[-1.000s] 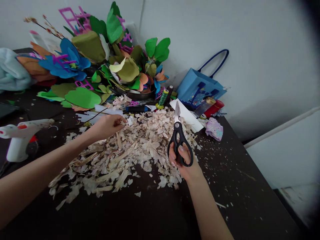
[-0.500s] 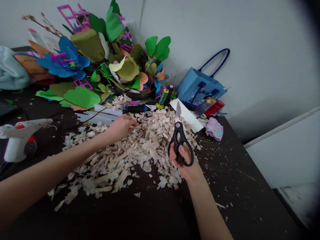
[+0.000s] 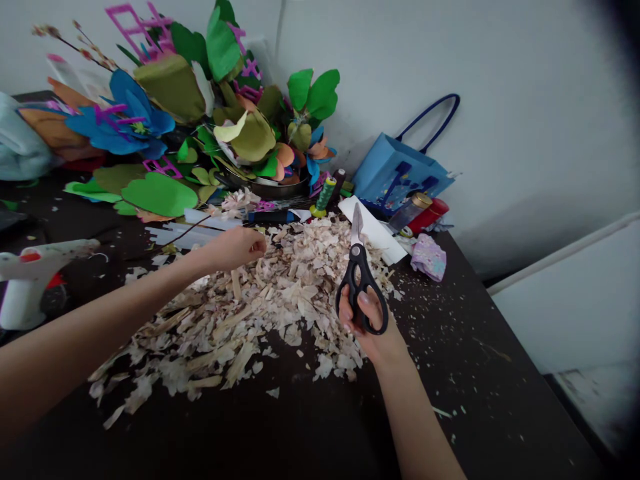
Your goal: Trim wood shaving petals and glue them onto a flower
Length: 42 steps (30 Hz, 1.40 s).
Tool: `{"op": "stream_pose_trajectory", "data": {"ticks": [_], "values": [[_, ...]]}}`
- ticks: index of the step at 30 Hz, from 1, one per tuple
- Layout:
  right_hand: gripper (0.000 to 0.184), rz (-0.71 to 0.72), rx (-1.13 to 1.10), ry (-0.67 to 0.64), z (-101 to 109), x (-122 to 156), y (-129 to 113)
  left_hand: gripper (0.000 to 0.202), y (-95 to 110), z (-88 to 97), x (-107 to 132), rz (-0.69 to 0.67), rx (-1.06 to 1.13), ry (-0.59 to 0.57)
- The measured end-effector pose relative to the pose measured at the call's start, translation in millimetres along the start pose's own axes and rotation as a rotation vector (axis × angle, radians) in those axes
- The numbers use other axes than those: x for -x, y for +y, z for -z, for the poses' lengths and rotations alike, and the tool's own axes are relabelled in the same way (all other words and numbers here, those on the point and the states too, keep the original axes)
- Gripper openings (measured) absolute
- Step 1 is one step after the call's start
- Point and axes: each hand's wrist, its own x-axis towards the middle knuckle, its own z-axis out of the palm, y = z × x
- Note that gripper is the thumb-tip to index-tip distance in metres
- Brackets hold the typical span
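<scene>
Black-handled scissors (image 3: 357, 272) point up and away over the right side of a pile of pale, dry scraps (image 3: 295, 293). Their handle loops are in my right hand (image 3: 373, 323), with thumb and fingers through them; the blades look closed together. My left hand (image 3: 239, 249) is at the back left of the pile with its fingers curled in. Whatever those fingers may hold is hidden from me. Just behind that hand lie translucent white strips (image 3: 180, 235), a thin twig and a dried pale flower (image 3: 241, 201).
A white glue gun (image 3: 30, 277) stands at the left. Along the back are colourful cut flowers and leaves (image 3: 160, 193), a green thread spool (image 3: 326, 193), a white block (image 3: 375, 230), a blue bag (image 3: 400, 173) and a crumpled purple cloth (image 3: 428, 257). The dark table's right edge borders a white panel.
My left hand has shifted slightly left and its fingers are curled further in. My right hand and the scissors have stayed in place. The view has drifted a little.
</scene>
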Motion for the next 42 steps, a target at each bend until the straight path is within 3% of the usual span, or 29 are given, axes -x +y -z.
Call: {"op": "stream_pose_trajectory", "data": {"ticks": [9, 15, 21, 25, 33, 42], "values": [[0.037, -0.002, -0.004, -0.021, 4, 0, 2, 0.025, 15, -20.4, -29, 0.014, 0.026, 0.078], [0.034, 0.023, 0.025, -0.042, 6, -1, 2, 0.038, 7, -26.8, -57, 0.074, 0.004, 0.136], [0.034, 0.025, 0.014, -0.026, 4, 0, 0, 0.021, 2, -27.4, -70, 0.028, 0.05, 0.093], [0.035, 0.021, 0.026, -0.012, 3, 0, 0, 0.012, -1, -24.8, -66, 0.043, 0.149, 0.115], [0.039, 0.008, 0.019, 0.016, 2, -1, 3, 0.022, -6, -8.6, -45, 0.079, 0.418, 0.164], [0.038, 0.014, 0.045, -0.012, -1, 0, 4, 0.029, 12, 8.3, -2, -0.024, 0.654, 0.157]]}}
